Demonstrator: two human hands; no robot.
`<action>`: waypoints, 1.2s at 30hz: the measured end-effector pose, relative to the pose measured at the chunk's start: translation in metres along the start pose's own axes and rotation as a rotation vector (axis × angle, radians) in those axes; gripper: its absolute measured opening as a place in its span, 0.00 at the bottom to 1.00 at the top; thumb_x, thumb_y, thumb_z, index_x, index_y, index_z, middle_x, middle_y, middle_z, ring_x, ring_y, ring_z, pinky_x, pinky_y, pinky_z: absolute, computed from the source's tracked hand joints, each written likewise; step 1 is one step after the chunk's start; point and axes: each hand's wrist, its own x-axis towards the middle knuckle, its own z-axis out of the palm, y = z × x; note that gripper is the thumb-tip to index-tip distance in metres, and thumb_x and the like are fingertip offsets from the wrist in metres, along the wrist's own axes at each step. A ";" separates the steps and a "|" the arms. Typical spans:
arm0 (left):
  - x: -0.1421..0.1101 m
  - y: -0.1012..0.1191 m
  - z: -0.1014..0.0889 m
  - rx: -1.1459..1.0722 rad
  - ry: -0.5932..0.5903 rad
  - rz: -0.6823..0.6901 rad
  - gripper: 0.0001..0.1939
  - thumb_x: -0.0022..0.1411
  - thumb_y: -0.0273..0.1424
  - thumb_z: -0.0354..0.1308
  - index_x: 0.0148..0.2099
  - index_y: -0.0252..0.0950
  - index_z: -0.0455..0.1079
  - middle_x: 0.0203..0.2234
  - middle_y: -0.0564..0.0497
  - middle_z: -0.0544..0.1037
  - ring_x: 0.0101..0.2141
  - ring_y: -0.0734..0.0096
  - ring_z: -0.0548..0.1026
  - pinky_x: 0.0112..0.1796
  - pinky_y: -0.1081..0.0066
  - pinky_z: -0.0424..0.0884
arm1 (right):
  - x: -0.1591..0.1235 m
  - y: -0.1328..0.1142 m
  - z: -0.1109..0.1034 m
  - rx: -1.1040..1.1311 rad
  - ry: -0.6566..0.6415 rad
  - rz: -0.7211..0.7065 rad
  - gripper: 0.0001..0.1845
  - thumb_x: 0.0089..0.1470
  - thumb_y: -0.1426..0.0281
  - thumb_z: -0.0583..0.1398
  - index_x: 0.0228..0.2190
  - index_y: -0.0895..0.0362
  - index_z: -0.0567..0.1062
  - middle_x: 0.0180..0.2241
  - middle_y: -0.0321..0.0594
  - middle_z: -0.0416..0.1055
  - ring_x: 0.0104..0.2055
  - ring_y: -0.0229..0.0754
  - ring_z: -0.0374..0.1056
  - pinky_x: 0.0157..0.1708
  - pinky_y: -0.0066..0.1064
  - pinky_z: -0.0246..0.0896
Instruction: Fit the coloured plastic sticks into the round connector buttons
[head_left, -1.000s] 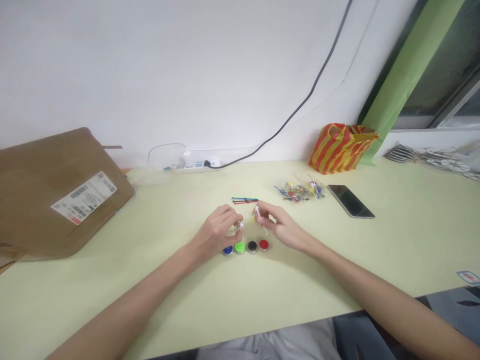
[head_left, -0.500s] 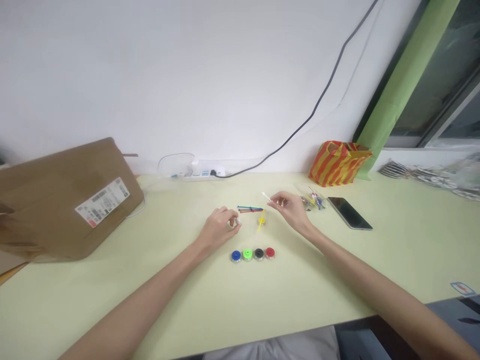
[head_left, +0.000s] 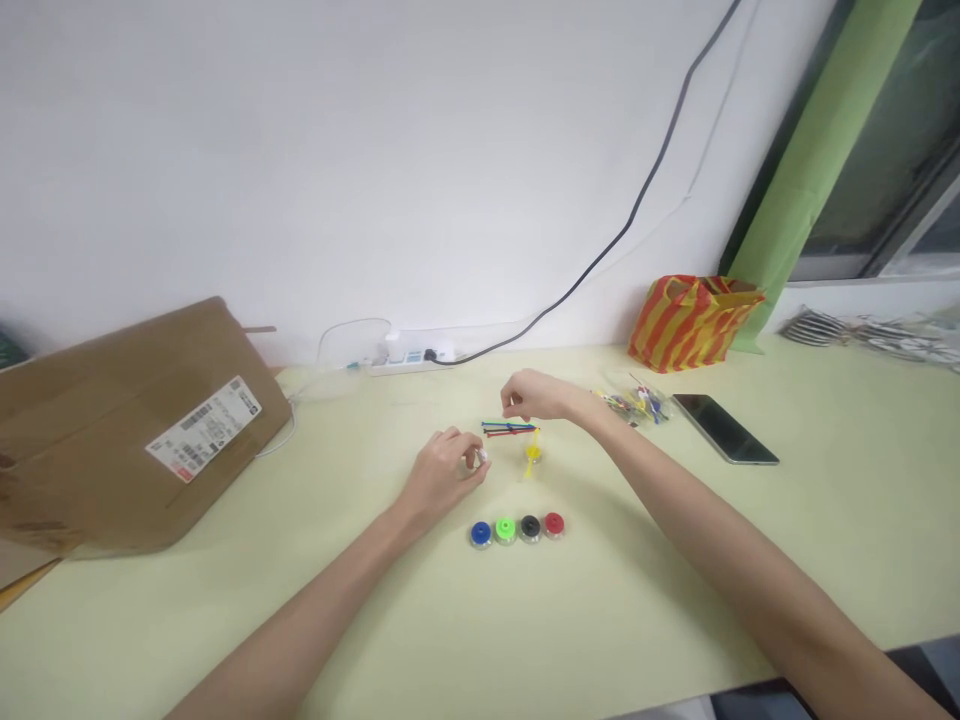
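My left hand (head_left: 442,470) pinches a small white piece (head_left: 482,456) above the table, its fingertips just left of a yellow piece. My right hand (head_left: 532,394) is closed, fingers pointing down over thin coloured sticks (head_left: 506,428) lying side by side; what it pinches, if anything, is hidden. Just below the sticks stands the yellow piece (head_left: 532,454), a round part with a thin stick. Nearer to me is a row of small clear-bodied round pieces with coloured tops: blue (head_left: 481,534), green (head_left: 505,529), black (head_left: 530,528) and red (head_left: 554,525).
A cardboard box (head_left: 135,430) stands at the left. A power strip (head_left: 412,354) with a black cable (head_left: 600,258) lies by the wall. At the right are clear bags of small coloured parts (head_left: 637,402), a phone (head_left: 725,430) and a striped bag (head_left: 694,325).
My right hand has moved left and over the sticks; the white stick it held no longer shows. My left hand keeps its white piece. The view has shifted slightly.
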 end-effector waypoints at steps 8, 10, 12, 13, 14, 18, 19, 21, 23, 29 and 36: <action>0.003 0.000 0.003 -0.028 -0.029 -0.014 0.02 0.66 0.30 0.59 0.41 0.39 0.68 0.28 0.54 0.75 0.34 0.67 0.73 0.40 0.65 0.67 | -0.004 0.014 0.000 0.168 0.228 -0.086 0.06 0.58 0.76 0.59 0.33 0.61 0.78 0.24 0.38 0.77 0.24 0.36 0.71 0.28 0.26 0.61; 0.003 0.001 0.003 -0.031 -0.032 -0.015 0.02 0.66 0.30 0.59 0.41 0.39 0.68 0.28 0.54 0.75 0.34 0.67 0.73 0.40 0.65 0.67 | -0.003 0.016 0.000 0.180 0.268 -0.106 0.08 0.55 0.79 0.59 0.36 0.60 0.78 0.27 0.39 0.79 0.29 0.37 0.74 0.32 0.26 0.64; 0.002 0.001 0.003 -0.030 -0.032 -0.012 0.02 0.66 0.30 0.59 0.41 0.39 0.68 0.28 0.55 0.75 0.34 0.67 0.73 0.40 0.65 0.66 | -0.002 0.020 0.003 0.175 0.274 -0.089 0.12 0.54 0.81 0.59 0.39 0.60 0.79 0.31 0.40 0.81 0.32 0.38 0.75 0.34 0.25 0.65; 0.001 0.001 0.002 -0.027 -0.029 -0.010 0.02 0.66 0.30 0.59 0.41 0.39 0.68 0.28 0.55 0.75 0.34 0.68 0.73 0.40 0.65 0.66 | -0.001 0.022 0.005 0.166 0.266 -0.075 0.14 0.55 0.81 0.58 0.41 0.60 0.79 0.32 0.40 0.81 0.33 0.38 0.76 0.35 0.25 0.65; 0.001 0.001 0.002 -0.022 -0.025 -0.008 0.03 0.66 0.29 0.60 0.41 0.39 0.68 0.28 0.55 0.75 0.34 0.68 0.73 0.40 0.65 0.66 | -0.001 0.024 0.006 0.148 0.258 -0.066 0.15 0.55 0.81 0.58 0.41 0.60 0.80 0.33 0.41 0.81 0.34 0.38 0.76 0.35 0.25 0.65; 0.000 0.001 0.002 -0.007 -0.012 0.001 0.03 0.65 0.29 0.60 0.40 0.39 0.68 0.28 0.55 0.74 0.34 0.68 0.73 0.40 0.65 0.66 | 0.002 0.032 0.011 0.058 0.192 -0.076 0.17 0.55 0.81 0.56 0.42 0.60 0.82 0.36 0.43 0.82 0.35 0.39 0.75 0.36 0.24 0.64; 0.000 0.001 0.002 -0.006 -0.011 0.004 0.03 0.66 0.29 0.60 0.40 0.39 0.68 0.27 0.56 0.74 0.34 0.68 0.73 0.40 0.65 0.66 | 0.002 0.033 0.012 0.059 0.158 -0.077 0.17 0.55 0.81 0.57 0.42 0.60 0.82 0.36 0.43 0.82 0.35 0.39 0.75 0.35 0.24 0.63; 0.001 0.001 0.002 -0.009 -0.008 0.013 0.03 0.66 0.28 0.59 0.40 0.39 0.67 0.27 0.56 0.74 0.34 0.68 0.73 0.40 0.65 0.66 | 0.004 0.035 0.013 0.085 0.088 -0.068 0.18 0.54 0.80 0.57 0.42 0.60 0.82 0.36 0.43 0.82 0.35 0.39 0.75 0.34 0.23 0.64; 0.001 0.001 0.002 -0.013 -0.008 0.022 0.03 0.66 0.28 0.59 0.40 0.39 0.67 0.28 0.56 0.74 0.34 0.68 0.73 0.40 0.65 0.66 | 0.006 0.035 0.015 0.111 0.038 -0.067 0.18 0.53 0.80 0.57 0.41 0.61 0.82 0.36 0.43 0.82 0.36 0.39 0.75 0.34 0.23 0.64; 0.002 0.000 0.002 -0.014 -0.014 0.018 0.02 0.66 0.29 0.59 0.40 0.39 0.68 0.28 0.55 0.74 0.33 0.68 0.72 0.40 0.65 0.66 | 0.005 0.031 0.014 0.142 -0.009 -0.066 0.12 0.53 0.80 0.59 0.35 0.62 0.82 0.35 0.44 0.81 0.35 0.39 0.74 0.34 0.24 0.64; 0.002 0.002 0.001 0.000 -0.025 0.019 0.02 0.66 0.29 0.59 0.41 0.39 0.68 0.28 0.55 0.74 0.33 0.68 0.72 0.39 0.65 0.66 | 0.002 0.024 0.014 0.202 -0.015 -0.014 0.14 0.52 0.83 0.61 0.40 0.60 0.77 0.30 0.39 0.80 0.29 0.37 0.74 0.29 0.22 0.60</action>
